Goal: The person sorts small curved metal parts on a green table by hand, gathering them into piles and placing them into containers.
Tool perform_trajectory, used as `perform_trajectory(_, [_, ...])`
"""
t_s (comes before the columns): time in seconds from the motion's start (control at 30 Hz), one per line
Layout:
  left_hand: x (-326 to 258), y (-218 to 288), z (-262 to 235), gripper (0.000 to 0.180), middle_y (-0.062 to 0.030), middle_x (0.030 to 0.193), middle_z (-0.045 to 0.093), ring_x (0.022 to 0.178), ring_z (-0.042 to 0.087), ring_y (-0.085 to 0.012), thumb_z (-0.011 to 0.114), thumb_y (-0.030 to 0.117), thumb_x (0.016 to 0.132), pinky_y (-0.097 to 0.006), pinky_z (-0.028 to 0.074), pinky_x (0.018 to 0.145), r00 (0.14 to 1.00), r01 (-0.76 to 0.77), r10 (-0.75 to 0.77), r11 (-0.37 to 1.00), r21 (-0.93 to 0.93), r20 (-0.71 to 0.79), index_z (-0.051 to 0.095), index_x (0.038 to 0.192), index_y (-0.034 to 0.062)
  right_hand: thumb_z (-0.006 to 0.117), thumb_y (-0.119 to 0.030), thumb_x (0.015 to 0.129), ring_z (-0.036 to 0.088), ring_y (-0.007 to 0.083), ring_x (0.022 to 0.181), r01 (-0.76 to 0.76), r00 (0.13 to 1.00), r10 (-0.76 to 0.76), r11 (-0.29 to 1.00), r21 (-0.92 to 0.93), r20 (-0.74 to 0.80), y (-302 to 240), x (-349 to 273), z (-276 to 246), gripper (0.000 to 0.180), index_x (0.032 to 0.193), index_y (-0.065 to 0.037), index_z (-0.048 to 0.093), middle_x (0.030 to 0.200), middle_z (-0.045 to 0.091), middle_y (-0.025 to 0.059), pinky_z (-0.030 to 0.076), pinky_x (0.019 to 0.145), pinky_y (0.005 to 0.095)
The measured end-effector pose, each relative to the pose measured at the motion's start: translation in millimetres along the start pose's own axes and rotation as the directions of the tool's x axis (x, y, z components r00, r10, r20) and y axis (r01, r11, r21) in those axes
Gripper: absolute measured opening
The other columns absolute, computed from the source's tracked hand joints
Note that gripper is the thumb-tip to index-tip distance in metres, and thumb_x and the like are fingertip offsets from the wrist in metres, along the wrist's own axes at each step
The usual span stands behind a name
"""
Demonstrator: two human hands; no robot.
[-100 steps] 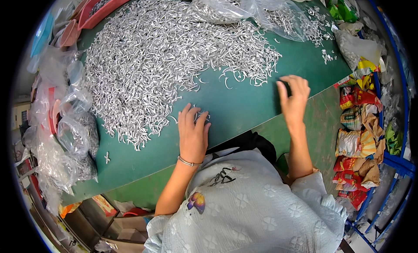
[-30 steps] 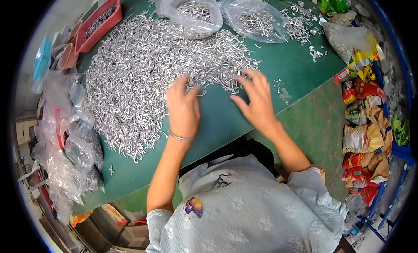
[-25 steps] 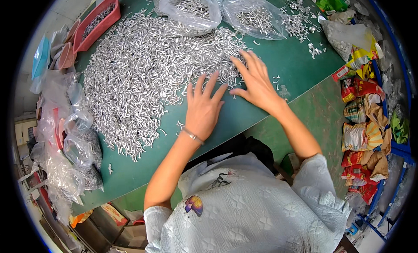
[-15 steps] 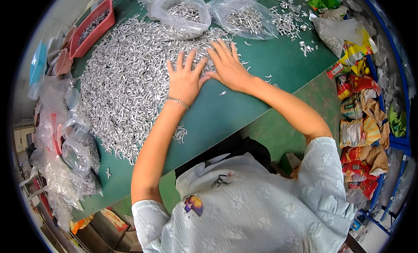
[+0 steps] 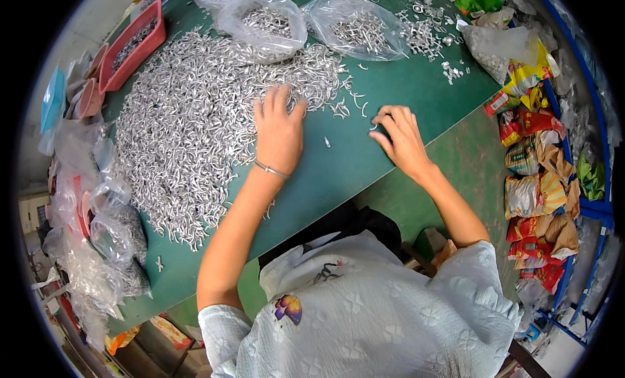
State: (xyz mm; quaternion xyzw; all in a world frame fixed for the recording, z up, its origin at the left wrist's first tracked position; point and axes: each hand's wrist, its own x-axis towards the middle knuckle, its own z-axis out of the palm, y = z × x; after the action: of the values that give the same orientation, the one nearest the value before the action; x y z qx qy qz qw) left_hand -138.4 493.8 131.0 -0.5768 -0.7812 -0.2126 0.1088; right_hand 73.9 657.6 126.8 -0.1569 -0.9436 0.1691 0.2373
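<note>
A wide pile of small curved silver metal pieces (image 5: 182, 131) covers the left and middle of the green table (image 5: 325, 183). My left hand (image 5: 280, 131), a thin bracelet at its wrist, rests at the pile's right part with fingers bent and apart; I see nothing held in it. Over the bare tabletop to the right, my right hand (image 5: 402, 140) is curled, with a small curved metal piece (image 5: 374, 127) at its thumb and index finger. Between the hands lies one loose short piece (image 5: 327, 142). Several strays lie off the pile's right edge.
Two clear plastic bags (image 5: 277, 27) of metal parts stand at the far edge, with loose fittings (image 5: 426, 36) beside them. A red tray (image 5: 133, 46) and more filled bags (image 5: 120, 241) line the left side. Blue shelving (image 5: 596, 212) with colourful packets stands at right.
My right hand has left the pile and moved right toward the table's near edge, its fingers curling. My left hand has shifted slightly, its spread fingers now bent.
</note>
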Motion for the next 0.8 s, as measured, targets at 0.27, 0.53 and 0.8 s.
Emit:
perform_trajectory(0.27, [-32.2, 45.2, -3.9, 0.026, -0.0124, 0.104, 0.052, 0.094, 0.053, -0.0301, 0.068, 0.005, 0.080, -0.039, 0.044, 0.077, 0.992, 0.031, 0.004, 0.960, -0.278, 0.125, 0.061, 0.105, 0.0039, 0.070, -0.008, 0.082, 0.054, 0.0322, 0.089, -0.081, 0.974, 0.033, 0.975, -0.209, -0.223, 95.2, 15.0, -21.0, 0.014, 0.089, -0.003, 0.059, 0.094, 0.058, 0.0119, 0.043, 0.077, 0.0404])
perform_trajectory(0.53, [-38.3, 46.1, 8.1, 0.017, -0.0117, 0.099, 0.055, 0.089, 0.054, -0.0301, 0.067, 0.005, 0.081, -0.039, 0.044, 0.075, 0.995, 0.087, -0.071, 0.963, -0.256, 0.074, 0.060, 0.097, 0.0037, 0.075, -0.023, 0.079, 0.051, 0.0355, 0.111, 0.027, 0.999, -0.028, 0.999, -0.023, -0.039, -1.2, 53.3, 11.0, 0.039, 0.110, -0.002, 0.061, 0.120, 0.057, 0.0157, 0.041, 0.093, 0.0446])
perform_trajectory(0.8, [-50.8, 37.1, -1.5, 0.012, -0.0132, 0.094, 0.056, 0.089, 0.055, -0.0319, 0.066, 0.005, 0.084, -0.041, 0.045, 0.076, 0.973, 0.231, -0.230, 0.950, -0.210, 0.031, 0.060, 0.093, 0.0012, 0.069, -0.006, 0.082, 0.047, 0.0338, 0.128, 0.123, 0.966, -0.178, 0.954, 0.275, 0.186, -17.5, 14.5, 22.1, 0.031, 0.112, -0.003, 0.063, 0.132, 0.054, 0.0129, 0.038, 0.105, 0.0441])
